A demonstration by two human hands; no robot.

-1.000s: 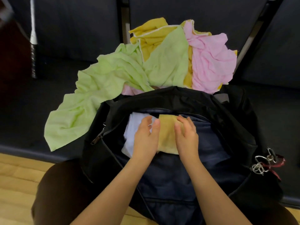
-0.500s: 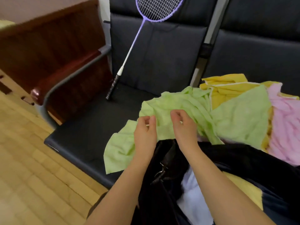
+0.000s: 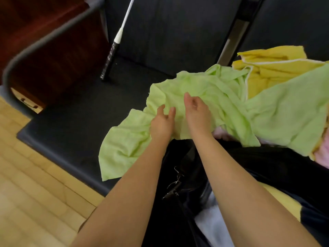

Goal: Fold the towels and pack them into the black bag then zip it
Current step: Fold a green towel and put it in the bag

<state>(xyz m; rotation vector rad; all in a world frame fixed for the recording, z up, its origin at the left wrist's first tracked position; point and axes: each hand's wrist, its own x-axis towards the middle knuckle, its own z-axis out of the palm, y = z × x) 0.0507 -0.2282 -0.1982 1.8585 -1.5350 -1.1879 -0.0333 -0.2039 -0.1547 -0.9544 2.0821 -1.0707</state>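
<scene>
A crumpled light green towel [image 3: 204, 97] lies spread over the dark seat. My left hand [image 3: 162, 122] rests on its near part with fingers apart. My right hand [image 3: 195, 111] hovers just over the towel's middle, fingers loosely spread, holding nothing. The black bag [image 3: 267, 168] sits open below my arms, with a folded white towel [image 3: 213, 223] and a folded yellow towel [image 3: 281, 200] inside. Behind lie a second green towel [image 3: 288, 111], a yellow towel [image 3: 277, 65] and a pink towel [image 3: 322, 154], all unfolded.
A badminton racket handle [image 3: 110, 57] leans on the black seat [image 3: 85, 118] at the back left. A curved grey armrest [image 3: 35, 49] and dark red wooden furniture stand at the left. Wooden floor [image 3: 30, 196] runs along the seat's front edge.
Both hands left the folded yellow towel in the bag and moved up and left onto the green towel. Since half a second ago their fingers have spread apart. The view swung left.
</scene>
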